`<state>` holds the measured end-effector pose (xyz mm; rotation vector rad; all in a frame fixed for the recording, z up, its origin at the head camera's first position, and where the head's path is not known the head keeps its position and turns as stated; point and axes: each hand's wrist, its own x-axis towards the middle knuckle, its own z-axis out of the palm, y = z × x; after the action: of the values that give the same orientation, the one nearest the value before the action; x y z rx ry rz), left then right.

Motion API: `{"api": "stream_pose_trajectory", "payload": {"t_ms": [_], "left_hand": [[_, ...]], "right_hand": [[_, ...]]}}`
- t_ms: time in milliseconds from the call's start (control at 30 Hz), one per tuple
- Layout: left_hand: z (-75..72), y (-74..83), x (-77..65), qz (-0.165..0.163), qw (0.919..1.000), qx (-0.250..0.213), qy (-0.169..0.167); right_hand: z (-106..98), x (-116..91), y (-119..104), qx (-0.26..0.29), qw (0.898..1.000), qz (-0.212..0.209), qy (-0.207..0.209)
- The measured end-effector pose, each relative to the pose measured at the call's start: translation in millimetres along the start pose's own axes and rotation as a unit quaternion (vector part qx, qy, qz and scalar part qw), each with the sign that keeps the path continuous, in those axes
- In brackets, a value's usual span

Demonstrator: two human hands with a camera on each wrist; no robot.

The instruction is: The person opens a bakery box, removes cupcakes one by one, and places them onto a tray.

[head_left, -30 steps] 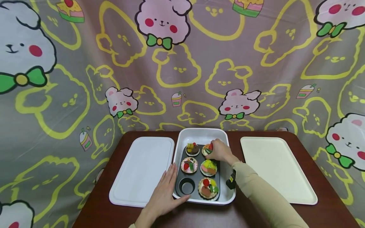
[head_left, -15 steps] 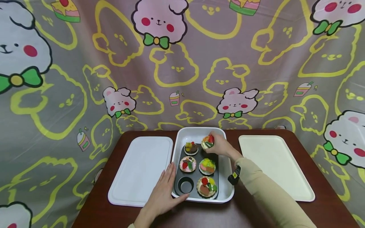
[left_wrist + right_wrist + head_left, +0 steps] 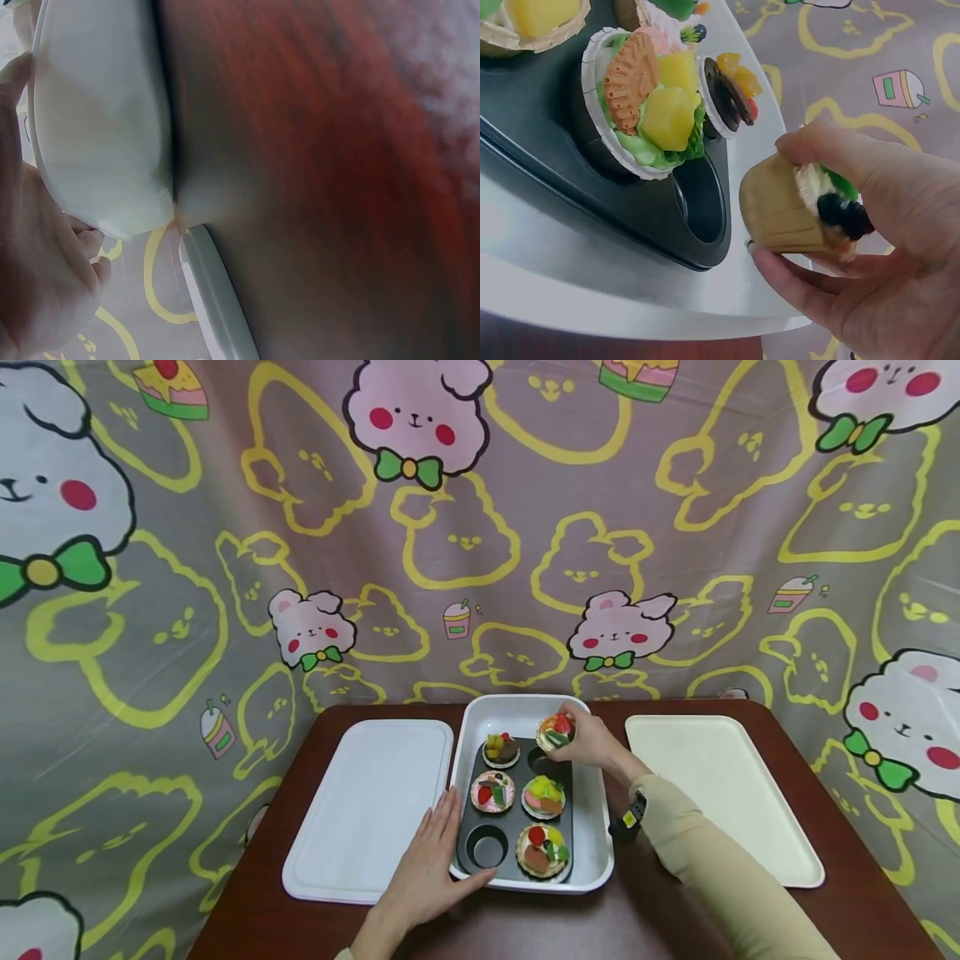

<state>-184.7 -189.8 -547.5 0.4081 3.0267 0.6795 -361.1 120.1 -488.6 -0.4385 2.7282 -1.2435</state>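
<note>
Near the empty far-right cup [image 3: 540, 762] of a dark muffin pan [image 3: 512, 823], the right hand [image 3: 592, 739] is holding a fruit tart [image 3: 553, 733] clear of the metal, its thumb and fingers pinching the tart's sides, apparently to spare the toppings. With fingers outstretched, the left hand [image 3: 427, 868] is resting along the left rim of the white bin [image 3: 597, 839], probably steadying it. The right hand is hiding some toppings; the left wrist view is cutting off fingertips, and how firmly they are pressing I cannot tell.

Fruit-topped cupcake [image 3: 780, 206], tilted, in midair
</note>
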Motion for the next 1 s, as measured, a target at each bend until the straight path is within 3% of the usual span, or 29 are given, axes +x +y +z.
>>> {"api": "stream_pose_trajectory", "payload": {"t_ms": [333, 633, 1000], "left_hand": [[0.6, -0.8, -0.4, 0.003, 1.0000, 0.001, -0.001], [1.1, -1.5, -1.4, 0.006, 1.0000, 0.001, 0.004], [2.0, -1.3, -0.1, 0.002, 1.0000, 0.002, 0.002]], "right_hand": [[-6.6, -6.7, 6.7, 0.079, 0.995, 0.050, 0.028], [-14.1, -15.7, 15.8, 0.149, 0.986, 0.046, 0.057], [-38.2, -32.6, 39.9, 0.169, 0.980, 0.070, 0.072]]}}
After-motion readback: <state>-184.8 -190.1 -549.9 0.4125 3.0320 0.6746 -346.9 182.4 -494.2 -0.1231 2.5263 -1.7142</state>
